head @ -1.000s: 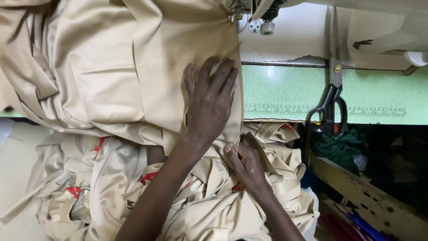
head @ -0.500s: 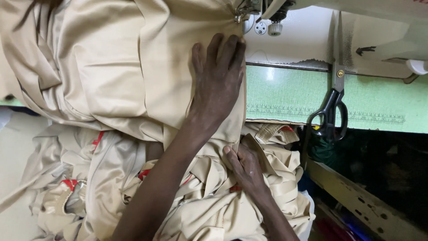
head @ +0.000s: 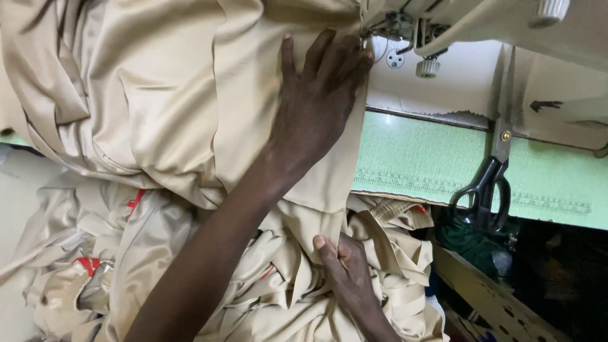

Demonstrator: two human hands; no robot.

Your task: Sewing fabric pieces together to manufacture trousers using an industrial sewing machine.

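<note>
My left hand (head: 316, 101) lies flat on smooth beige cloth (head: 171, 95) beside the sewing machine (head: 443, 25), grasping nothing, while my right hand (head: 345, 269) pinches its crumpled lower edge.

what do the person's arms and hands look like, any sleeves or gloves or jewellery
Both are bare. The left hand has no glove, ring or bracelet, and its forearm is uncovered to the frame edge, with no sleeve or watch visible. The right hand is also ungloved with no ring showing; only its wrist is in view. Fingernails are short and unpainted.
</note>
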